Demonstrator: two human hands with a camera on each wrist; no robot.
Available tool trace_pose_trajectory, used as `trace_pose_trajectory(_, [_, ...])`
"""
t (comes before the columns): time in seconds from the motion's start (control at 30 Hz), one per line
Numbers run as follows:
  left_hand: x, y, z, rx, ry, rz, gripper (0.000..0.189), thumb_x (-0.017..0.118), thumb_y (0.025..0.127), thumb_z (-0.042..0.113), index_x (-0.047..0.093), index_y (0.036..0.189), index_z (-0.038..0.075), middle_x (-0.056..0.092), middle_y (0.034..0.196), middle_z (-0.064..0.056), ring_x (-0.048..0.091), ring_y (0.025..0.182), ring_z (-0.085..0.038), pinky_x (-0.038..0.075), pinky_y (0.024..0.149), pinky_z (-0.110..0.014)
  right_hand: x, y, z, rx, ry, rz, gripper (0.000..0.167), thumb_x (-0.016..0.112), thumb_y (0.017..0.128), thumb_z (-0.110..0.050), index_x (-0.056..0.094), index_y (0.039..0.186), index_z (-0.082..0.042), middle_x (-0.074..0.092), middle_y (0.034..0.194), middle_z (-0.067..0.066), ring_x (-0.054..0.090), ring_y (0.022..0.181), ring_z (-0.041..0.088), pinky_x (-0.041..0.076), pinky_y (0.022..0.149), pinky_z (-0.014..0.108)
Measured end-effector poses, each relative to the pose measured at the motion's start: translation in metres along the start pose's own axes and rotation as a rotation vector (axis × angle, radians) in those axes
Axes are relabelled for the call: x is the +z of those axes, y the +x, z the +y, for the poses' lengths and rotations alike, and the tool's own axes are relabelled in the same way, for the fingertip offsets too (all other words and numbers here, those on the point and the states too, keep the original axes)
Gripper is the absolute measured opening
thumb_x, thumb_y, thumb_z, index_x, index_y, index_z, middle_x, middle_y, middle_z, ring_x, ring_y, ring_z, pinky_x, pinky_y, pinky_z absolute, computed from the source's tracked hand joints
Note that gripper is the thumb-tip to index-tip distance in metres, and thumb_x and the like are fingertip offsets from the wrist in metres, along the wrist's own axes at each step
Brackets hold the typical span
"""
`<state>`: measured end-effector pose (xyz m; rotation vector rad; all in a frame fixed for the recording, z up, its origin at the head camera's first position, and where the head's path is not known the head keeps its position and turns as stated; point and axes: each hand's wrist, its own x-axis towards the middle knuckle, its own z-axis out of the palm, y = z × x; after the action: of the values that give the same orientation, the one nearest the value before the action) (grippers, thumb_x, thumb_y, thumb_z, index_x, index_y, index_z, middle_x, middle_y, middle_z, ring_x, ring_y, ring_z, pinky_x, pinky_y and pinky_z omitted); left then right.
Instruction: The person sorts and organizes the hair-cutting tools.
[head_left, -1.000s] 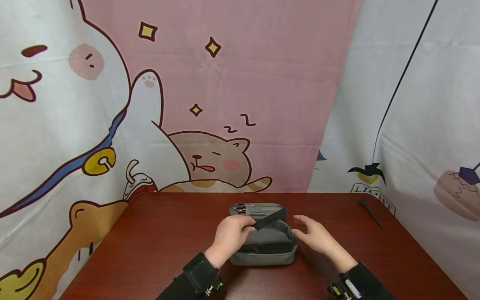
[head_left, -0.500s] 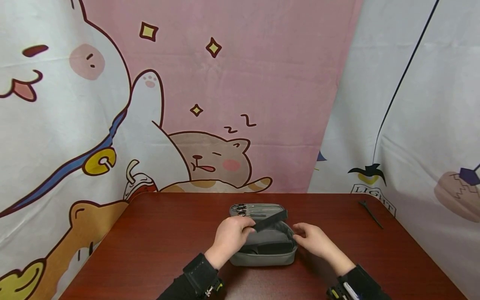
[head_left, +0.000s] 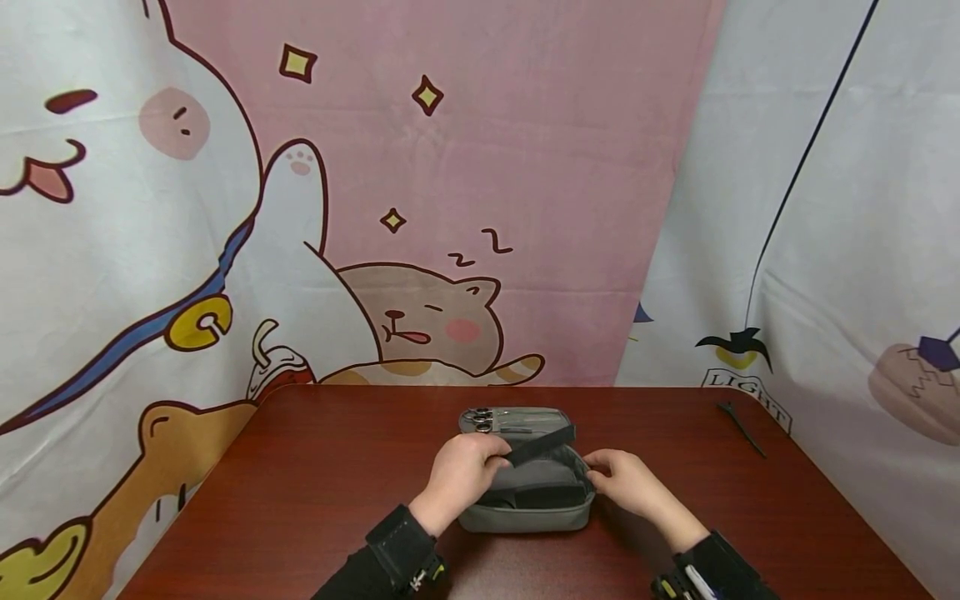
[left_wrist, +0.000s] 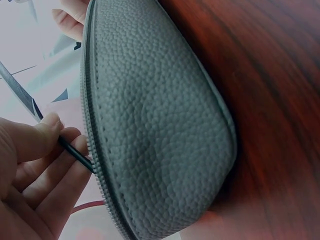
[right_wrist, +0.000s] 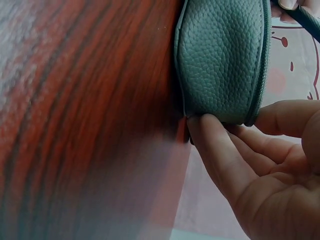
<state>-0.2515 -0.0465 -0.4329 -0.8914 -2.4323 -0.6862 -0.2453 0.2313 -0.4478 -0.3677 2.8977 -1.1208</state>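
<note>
A grey pebbled zip pouch [head_left: 525,517] lies open on the red-brown table [head_left: 322,467]. My left hand [head_left: 491,454] pinches a black strap [head_left: 543,442] that runs slantwise over the pouch's opening. In the left wrist view the thumb and fingers [left_wrist: 62,137] clamp the strap [left_wrist: 75,152] just beside the pouch's zip edge [left_wrist: 155,115]. My right hand [head_left: 597,468] holds the pouch's right end. In the right wrist view its fingers [right_wrist: 225,131] lie against the pouch wall [right_wrist: 225,60] with the thumb at the zip rim.
A flat grey device with small knobs [head_left: 502,417] lies just behind the pouch. A thin black stick-like item [head_left: 738,423] lies near the table's far right corner. Printed cartoon curtains hang close behind and to both sides of the table.
My right hand has moved left from hovering beside the pouch to taking hold of its right end. My left hand and the strap have stayed in place.
</note>
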Motion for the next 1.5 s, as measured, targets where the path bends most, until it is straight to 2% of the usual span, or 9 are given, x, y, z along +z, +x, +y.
trace_pose_trajectory(0.3, [0.005, 0.003, -0.003, -0.017, -0.005, -0.108, 0.010, 0.079, 0.084, 0.019, 0.079, 0.094, 0.018, 0.073, 0.090, 0.008, 0.068, 0.083, -0.008, 0.053, 0.071, -0.023, 0.001, 0.000, 0.003, 0.014, 0.047, -0.033, 0.021, 0.063, 0.093, -0.003, 0.069, 0.112, 0.003, 0.068, 0.108, 0.013, 0.066, 0.083, 0.017, 0.053, 0.066, 0.031])
trace_pose_trajectory(0.47, [0.006, 0.002, -0.005, -0.018, 0.023, -0.125, 0.010, 0.081, 0.082, 0.018, 0.080, 0.092, 0.018, 0.073, 0.089, 0.008, 0.068, 0.082, -0.007, 0.053, 0.069, -0.024, 0.000, -0.001, 0.003, 0.014, 0.045, -0.032, 0.020, 0.063, 0.093, -0.003, 0.069, 0.112, 0.003, 0.068, 0.108, 0.014, 0.066, 0.082, 0.016, 0.053, 0.067, 0.032])
trace_pose_trajectory(0.67, [0.006, -0.001, -0.008, 0.009, 0.061, -0.136, 0.012, 0.083, 0.080, 0.017, 0.080, 0.092, 0.017, 0.074, 0.088, 0.008, 0.068, 0.081, -0.008, 0.054, 0.067, -0.024, 0.000, -0.002, 0.002, 0.004, 0.031, -0.024, 0.019, 0.064, 0.093, -0.004, 0.069, 0.111, 0.002, 0.069, 0.106, 0.012, 0.066, 0.084, 0.016, 0.053, 0.068, 0.033])
trace_pose_trajectory(1.1, [0.014, 0.003, -0.008, 0.011, 0.149, -0.211, 0.011, 0.082, 0.080, 0.020, 0.080, 0.091, 0.020, 0.073, 0.087, 0.011, 0.067, 0.080, -0.006, 0.052, 0.063, -0.023, 0.000, -0.001, 0.005, -0.012, 0.034, -0.034, 0.020, 0.063, 0.093, -0.004, 0.069, 0.111, 0.002, 0.069, 0.106, 0.012, 0.065, 0.082, 0.016, 0.053, 0.067, 0.034])
trace_pose_trajectory(1.5, [0.020, 0.005, -0.005, 0.021, 0.228, -0.282, 0.008, 0.082, 0.081, 0.019, 0.080, 0.088, 0.023, 0.071, 0.082, 0.013, 0.064, 0.072, -0.004, 0.049, 0.057, -0.021, 0.000, -0.002, 0.004, 0.015, 0.047, -0.024, 0.019, 0.063, 0.093, -0.002, 0.069, 0.111, 0.003, 0.069, 0.106, 0.012, 0.065, 0.082, 0.015, 0.053, 0.067, 0.033])
